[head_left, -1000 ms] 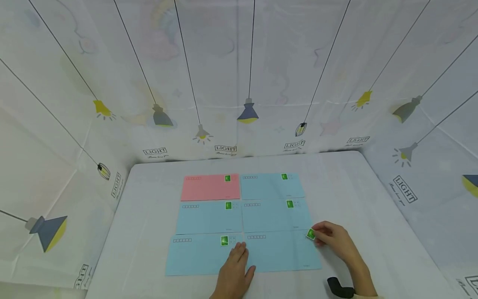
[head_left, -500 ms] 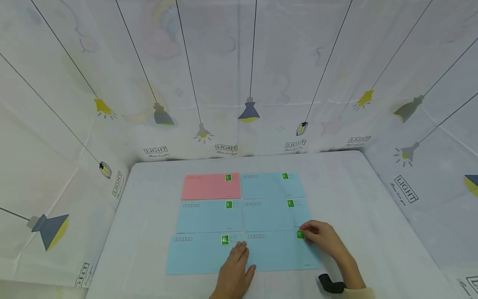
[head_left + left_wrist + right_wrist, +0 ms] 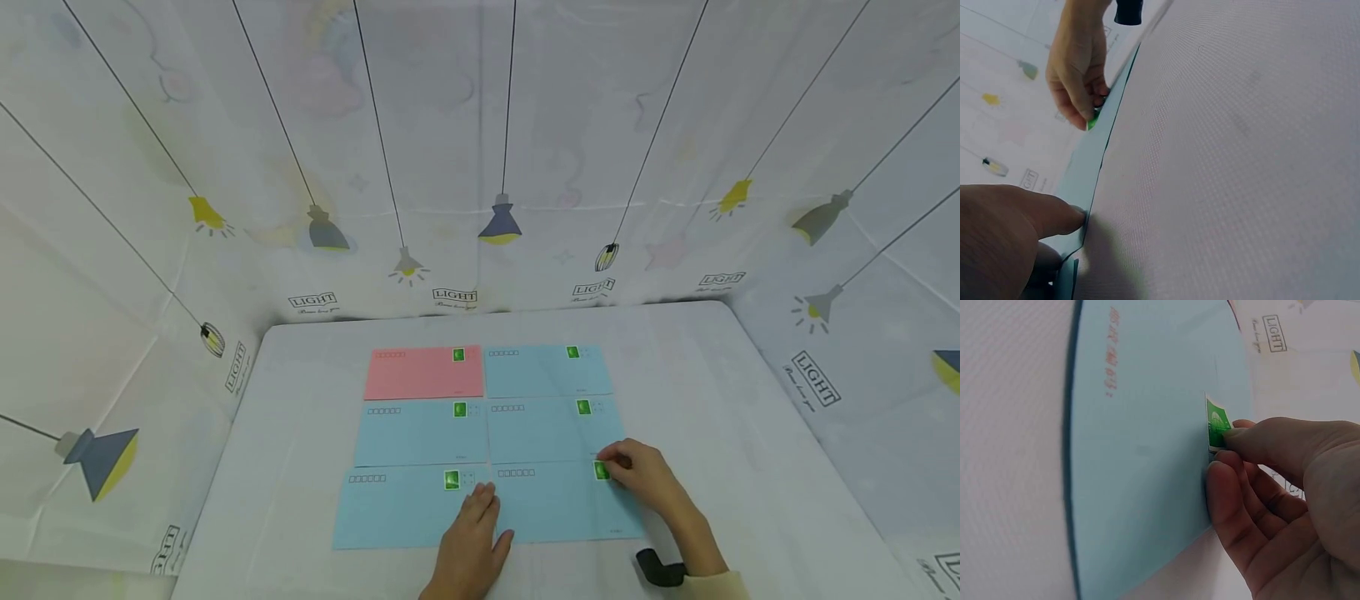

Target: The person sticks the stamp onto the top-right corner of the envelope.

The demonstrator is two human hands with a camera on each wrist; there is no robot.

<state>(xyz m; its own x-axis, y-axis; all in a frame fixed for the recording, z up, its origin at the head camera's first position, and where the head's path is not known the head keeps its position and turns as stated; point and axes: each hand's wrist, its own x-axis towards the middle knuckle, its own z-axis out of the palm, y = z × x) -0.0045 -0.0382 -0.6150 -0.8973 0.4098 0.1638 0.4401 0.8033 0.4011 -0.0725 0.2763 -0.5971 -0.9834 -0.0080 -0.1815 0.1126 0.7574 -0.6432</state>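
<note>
My right hand pinches a green stamp between thumb and fingers, at the upper right corner of the front right blue envelope. In the right wrist view the stamp's edge meets the envelope surface and the thumb covers its lower part. My left hand rests with straight fingers where this envelope meets the front left blue envelope. The left wrist view shows its thumb on the envelope near the front edge. A green stamp lies on the front left envelope's upper right corner.
Behind lie a pink envelope and several blue ones, such as the middle right envelope, each with a green stamp at upper right. They lie edge to edge on a white table. A black curved piece sits at my right wrist.
My right hand has moved left with the stamp, from the envelope's right edge to over its upper right corner. The left hand stays in place.
</note>
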